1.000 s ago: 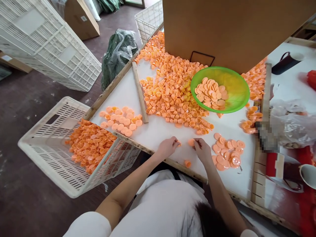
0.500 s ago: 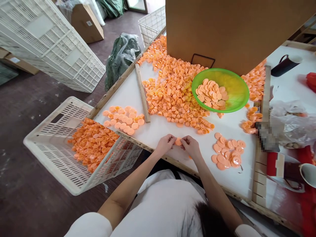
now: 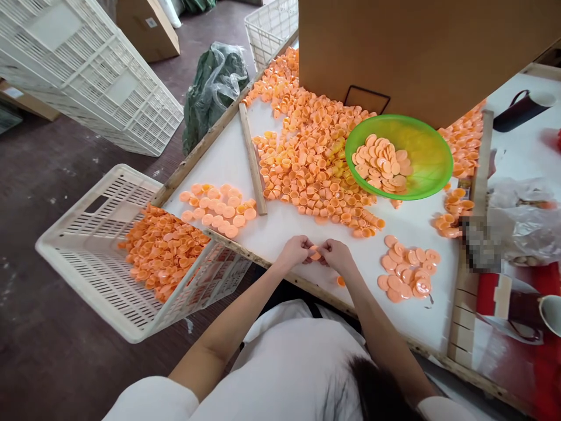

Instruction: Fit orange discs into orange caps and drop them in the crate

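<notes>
Between my two hands, just above the white tabletop near its front edge, is a small round orange plastic disc [image 3: 315, 252]. My left hand [image 3: 298, 250] pinches its left side with the fingers closed. On the other side, my right hand [image 3: 335, 255] grips it between thumb and fingers. One small orange cup [image 3: 340, 282] lies by my right wrist. Flat orange discs [image 3: 407, 275] are scattered to the right, and another group of orange lids [image 3: 219, 207] lies at the left. Beyond my hands spreads a large heap of orange cups [image 3: 315, 164].
A green bowl [image 3: 432, 158] holding orange discs stands before a tall cardboard box [image 3: 394, 52]. Left of the table, a white crate [image 3: 61, 240] contains many orange pieces. A wooden strip [image 3: 253, 161] divides the tabletop. Mugs and plastic bags lie beyond the right rail.
The disc stays between both hands but now looks tilted, with the fingers closer around it. The small cup near my right wrist shows more. The whole view has shifted slightly.
</notes>
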The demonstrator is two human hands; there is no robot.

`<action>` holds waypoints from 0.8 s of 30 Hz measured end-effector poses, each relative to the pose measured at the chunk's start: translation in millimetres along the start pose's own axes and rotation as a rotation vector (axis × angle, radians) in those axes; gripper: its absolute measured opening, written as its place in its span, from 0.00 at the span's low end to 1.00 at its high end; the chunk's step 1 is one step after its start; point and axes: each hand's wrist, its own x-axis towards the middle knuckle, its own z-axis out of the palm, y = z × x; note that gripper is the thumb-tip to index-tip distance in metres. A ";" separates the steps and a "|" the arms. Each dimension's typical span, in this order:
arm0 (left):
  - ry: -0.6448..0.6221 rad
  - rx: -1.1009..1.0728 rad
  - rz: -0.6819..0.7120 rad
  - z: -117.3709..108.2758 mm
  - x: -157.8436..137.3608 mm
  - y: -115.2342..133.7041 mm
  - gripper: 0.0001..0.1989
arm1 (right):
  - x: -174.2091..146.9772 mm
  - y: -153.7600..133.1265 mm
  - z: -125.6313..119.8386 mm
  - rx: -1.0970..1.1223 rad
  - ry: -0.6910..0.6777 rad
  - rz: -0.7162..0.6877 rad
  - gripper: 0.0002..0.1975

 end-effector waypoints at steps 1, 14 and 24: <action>-0.020 0.024 -0.022 -1.6 1.7 3.4 0.09 | 1.6 -1.6 -1.2 0.009 -0.020 0.019 0.06; -0.053 0.104 -0.002 -2.8 3.0 6.7 0.07 | -2.3 -2.5 -7.2 -0.156 -0.040 -0.078 0.12; -0.050 0.076 0.018 -3.7 0.7 5.1 0.06 | 3.9 -4.1 -10.0 0.053 -0.150 0.031 0.11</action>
